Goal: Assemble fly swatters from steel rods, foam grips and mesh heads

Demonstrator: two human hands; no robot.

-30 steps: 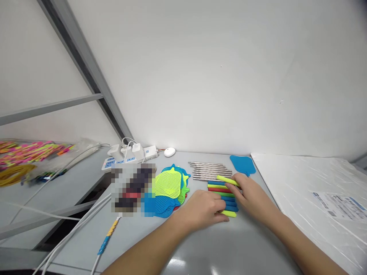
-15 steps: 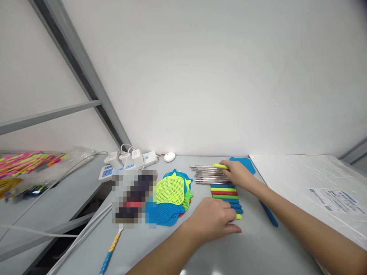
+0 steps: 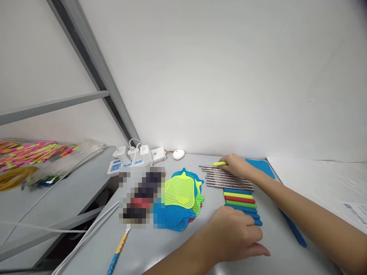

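My right hand (image 3: 233,165) pinches a yellow-green handle tube (image 3: 220,163) at the far end of a row of thin metal rods (image 3: 220,179). Below the rods lies a row of coloured handle tubes (image 3: 240,199) in blue, yellow, red and green. My left hand (image 3: 237,233) rests at the near end of that row, thumb stretched away from its bent fingers; its palm side is hidden. Mesh fly swatter heads (image 3: 179,191) in yellow, blue and green are piled to the left. Under my right forearm lies a blue fly swatter, its head (image 3: 260,168) and handle (image 3: 295,231) showing.
A white power strip (image 3: 126,165) with plugged-in chargers and a white oval case (image 3: 178,154) stand by the wall. A pixelated patch covers something left of the heads, with a yellow-and-blue stick (image 3: 117,252) below it. White wrapped board (image 3: 309,183) lies at right.
The view has swung, shifting the table's things rightward. My left hand has come lower and nearer; the yellow tube end beside it is now hidden. My right hand keeps its yellow-green tube.
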